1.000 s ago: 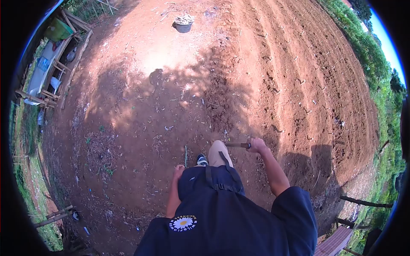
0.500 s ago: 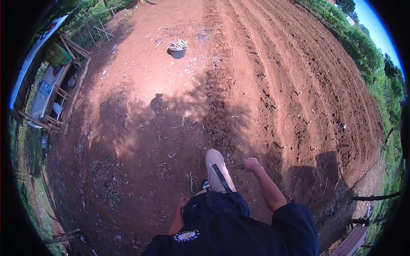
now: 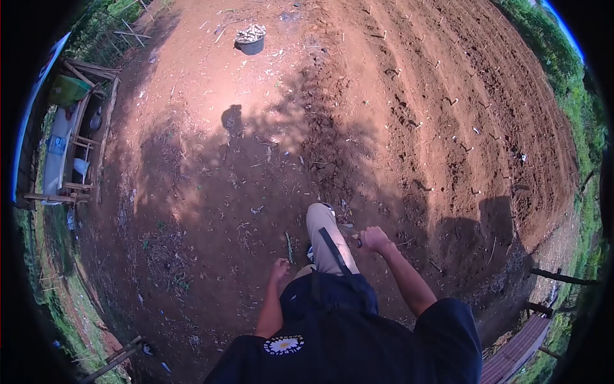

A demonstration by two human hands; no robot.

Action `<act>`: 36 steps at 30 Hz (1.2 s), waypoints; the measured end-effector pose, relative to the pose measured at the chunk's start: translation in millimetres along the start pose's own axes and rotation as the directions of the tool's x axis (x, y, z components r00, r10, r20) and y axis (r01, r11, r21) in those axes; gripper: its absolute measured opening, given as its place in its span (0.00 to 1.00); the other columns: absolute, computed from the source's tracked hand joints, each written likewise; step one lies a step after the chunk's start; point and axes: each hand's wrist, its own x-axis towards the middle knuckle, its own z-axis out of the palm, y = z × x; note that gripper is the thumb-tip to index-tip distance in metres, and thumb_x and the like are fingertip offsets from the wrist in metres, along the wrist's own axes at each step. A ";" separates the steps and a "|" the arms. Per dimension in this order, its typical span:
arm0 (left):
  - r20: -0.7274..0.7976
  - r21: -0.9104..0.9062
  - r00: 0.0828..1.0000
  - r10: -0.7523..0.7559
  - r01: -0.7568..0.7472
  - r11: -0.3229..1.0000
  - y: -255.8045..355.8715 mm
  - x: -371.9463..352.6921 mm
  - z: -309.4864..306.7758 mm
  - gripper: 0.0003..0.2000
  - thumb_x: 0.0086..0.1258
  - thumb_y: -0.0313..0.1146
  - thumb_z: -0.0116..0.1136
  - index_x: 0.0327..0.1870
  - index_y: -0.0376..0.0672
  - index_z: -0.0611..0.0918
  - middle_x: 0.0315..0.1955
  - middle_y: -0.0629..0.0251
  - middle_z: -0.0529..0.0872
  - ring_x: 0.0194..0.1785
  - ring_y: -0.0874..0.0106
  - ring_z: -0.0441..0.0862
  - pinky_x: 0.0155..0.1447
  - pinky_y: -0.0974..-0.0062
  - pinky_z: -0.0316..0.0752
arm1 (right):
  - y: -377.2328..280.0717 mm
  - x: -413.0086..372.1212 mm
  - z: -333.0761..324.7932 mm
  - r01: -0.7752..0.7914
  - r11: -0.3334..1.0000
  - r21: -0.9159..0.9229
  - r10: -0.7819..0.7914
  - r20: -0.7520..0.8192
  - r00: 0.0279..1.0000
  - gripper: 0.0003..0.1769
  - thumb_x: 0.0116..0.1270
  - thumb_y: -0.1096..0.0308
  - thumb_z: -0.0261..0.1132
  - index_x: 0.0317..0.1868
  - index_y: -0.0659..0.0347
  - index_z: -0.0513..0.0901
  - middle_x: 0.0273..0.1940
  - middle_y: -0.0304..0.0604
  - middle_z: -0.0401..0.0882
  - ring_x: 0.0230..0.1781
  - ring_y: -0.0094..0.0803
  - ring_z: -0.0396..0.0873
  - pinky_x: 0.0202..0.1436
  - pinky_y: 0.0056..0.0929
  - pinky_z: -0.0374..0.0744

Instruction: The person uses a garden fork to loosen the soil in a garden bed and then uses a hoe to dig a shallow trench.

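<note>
Bucket (image 3: 251, 47) brimful of pale pieces (image 3: 251, 32)

The bare, red-brown dirt ground (image 3: 211, 269) holds a round, dark bucket (image 3: 251, 48) heaped with pale, chunky pieces (image 3: 251, 32) at 11 o'clock. Short, pale sticks (image 3: 453, 102) poke up in rows at 1 to 2 o'clock. Small, dry scraps (image 3: 257, 210) lie all about.

The right hand (image 3: 376, 239) grips what may be a knife (image 3: 359, 242) near the leg (image 3: 325, 235).
</note>
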 end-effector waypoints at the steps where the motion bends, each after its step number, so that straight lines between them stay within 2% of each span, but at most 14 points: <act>1: 0.006 0.004 1.000 -0.012 0.012 1.000 6.2 4.4 2.2 0.11 0.65 0.35 0.50 0.46 0.41 0.74 0.31 0.63 0.79 0.30 0.75 0.77 0.31 0.76 0.76 | -1.7 0.1 -5.5 0.025 1.000 -0.003 -0.025 -0.004 1.000 0.17 0.53 0.55 0.54 0.27 0.62 0.79 0.25 0.53 0.79 0.29 0.45 0.80 0.34 0.41 0.77; 7: 0.016 -0.049 0.987 -0.161 0.161 0.986 49.6 24.4 14.7 0.12 0.65 0.33 0.50 0.48 0.42 0.73 0.30 0.64 0.78 0.25 0.76 0.75 0.27 0.77 0.73 | -9.1 14.1 -63.5 -0.045 0.996 0.072 0.035 0.130 0.991 0.13 0.48 0.57 0.58 0.28 0.55 0.81 0.26 0.49 0.80 0.30 0.42 0.81 0.35 0.37 0.79; 10: 0.008 0.022 0.979 -0.206 0.206 0.978 55.5 39.0 18.3 0.13 0.65 0.34 0.49 0.49 0.44 0.72 0.29 0.65 0.78 0.24 0.76 0.73 0.24 0.78 0.70 | 20.4 54.7 -8.0 -0.068 0.997 0.044 0.061 0.155 0.986 0.13 0.47 0.56 0.59 0.29 0.52 0.82 0.27 0.47 0.81 0.31 0.43 0.81 0.37 0.37 0.78; 13: 0.059 0.096 0.993 -0.104 0.098 0.991 86.2 53.8 18.4 0.14 0.66 0.35 0.47 0.51 0.45 0.71 0.30 0.65 0.78 0.24 0.77 0.73 0.23 0.80 0.68 | 27.6 92.5 0.5 0.026 0.986 0.162 -0.035 0.051 0.998 0.21 0.48 0.48 0.58 0.26 0.60 0.82 0.26 0.50 0.81 0.30 0.46 0.81 0.37 0.38 0.79; 16: -0.185 -0.193 0.972 0.144 -0.180 0.965 96.0 32.8 21.3 0.15 0.66 0.37 0.48 0.52 0.45 0.70 0.32 0.63 0.78 0.23 0.79 0.73 0.22 0.80 0.68 | 12.0 112.5 -9.6 -0.132 0.990 0.052 0.114 0.271 0.956 0.17 0.47 0.54 0.60 0.37 0.51 0.81 0.35 0.49 0.81 0.39 0.43 0.80 0.42 0.39 0.77; 18: -0.104 -0.157 0.990 0.093 -0.109 0.982 102.1 7.5 0.6 0.15 0.66 0.38 0.48 0.52 0.45 0.70 0.31 0.64 0.78 0.23 0.79 0.72 0.22 0.81 0.68 | 8.0 105.7 -17.6 -0.114 0.988 0.104 0.095 0.175 0.980 0.20 0.48 0.50 0.60 0.35 0.55 0.81 0.35 0.51 0.81 0.39 0.43 0.80 0.43 0.39 0.77; 19: -0.005 -0.115 1.000 -0.010 0.009 0.993 95.0 -8.6 -4.0 0.15 0.67 0.39 0.47 0.52 0.45 0.70 0.31 0.65 0.78 0.24 0.80 0.72 0.22 0.81 0.68 | 10.3 95.5 -11.3 -0.102 0.981 0.165 0.082 0.125 0.989 0.24 0.48 0.46 0.59 0.34 0.59 0.82 0.36 0.54 0.80 0.38 0.43 0.80 0.43 0.38 0.77; 21: -0.038 -0.144 0.997 0.063 -0.068 0.987 58.3 -18.7 -22.3 0.17 0.67 0.43 0.46 0.52 0.45 0.70 0.30 0.67 0.78 0.24 0.81 0.73 0.23 0.82 0.68 | 12.4 99.0 2.4 -0.151 0.974 0.172 0.130 0.126 0.983 0.25 0.48 0.45 0.61 0.38 0.58 0.81 0.39 0.53 0.80 0.41 0.43 0.79 0.46 0.39 0.76; 24: -0.302 -0.325 0.953 -0.019 -0.084 0.942 -42.3 -51.9 -31.7 0.17 0.66 0.46 0.49 0.53 0.51 0.69 0.35 0.66 0.80 0.29 0.77 0.77 0.26 0.79 0.70 | -2.5 90.8 -20.2 -0.221 0.963 0.157 0.203 0.124 0.971 0.28 0.46 0.44 0.64 0.45 0.50 0.78 0.41 0.49 0.80 0.43 0.44 0.78 0.47 0.40 0.76; 28: -0.234 -0.363 0.950 -0.204 0.109 0.925 -143.9 -110.1 -22.3 0.18 0.66 0.49 0.46 0.53 0.52 0.68 0.34 0.67 0.79 0.27 0.75 0.77 0.24 0.76 0.71 | 8.4 98.0 6.9 -0.127 0.981 0.147 0.129 -0.005 0.992 0.25 0.47 0.43 0.62 0.44 0.45 0.79 0.41 0.47 0.80 0.45 0.44 0.77 0.49 0.40 0.75; 30: -0.215 -0.426 0.886 -0.410 0.293 0.856 -157.4 -152.6 -6.4 0.14 0.66 0.41 0.46 0.47 0.44 0.71 0.29 0.69 0.78 0.26 0.78 0.74 0.26 0.78 0.72 | 2.9 91.0 3.7 -0.217 0.949 0.228 0.234 -0.052 0.971 0.24 0.50 0.41 0.58 0.41 0.47 0.81 0.39 0.46 0.80 0.45 0.44 0.77 0.49 0.40 0.74; 33: -0.137 -0.191 0.960 -0.245 0.217 0.957 -291.1 -147.0 -8.1 0.12 0.67 0.39 0.46 0.45 0.43 0.72 0.27 0.70 0.78 0.25 0.75 0.75 0.26 0.76 0.73 | -2.1 90.5 13.7 -0.310 0.916 0.253 0.338 -0.074 0.938 0.26 0.52 0.40 0.53 0.43 0.47 0.80 0.40 0.47 0.80 0.44 0.44 0.78 0.48 0.39 0.75; 34: -0.041 -0.019 0.999 -0.015 0.014 1.000 -309.3 -152.0 -13.7 0.12 0.66 0.39 0.46 0.45 0.43 0.72 0.26 0.69 0.78 0.25 0.75 0.75 0.26 0.76 0.72 | -3.9 91.9 13.9 -0.319 0.910 0.266 0.347 -0.066 0.935 0.26 0.52 0.40 0.53 0.43 0.47 0.80 0.40 0.47 0.80 0.44 0.44 0.78 0.48 0.39 0.75; 36: 0.268 0.219 0.893 0.363 -0.423 0.879 -340.3 -173.4 -20.4 0.11 0.66 0.38 0.46 0.45 0.45 0.72 0.23 0.69 0.78 0.26 0.74 0.76 0.25 0.76 0.71 | -5.8 83.1 17.7 -0.328 0.922 0.206 0.351 -0.088 0.932 0.28 0.53 0.38 0.51 0.43 0.47 0.81 0.40 0.50 0.80 0.43 0.45 0.78 0.48 0.39 0.75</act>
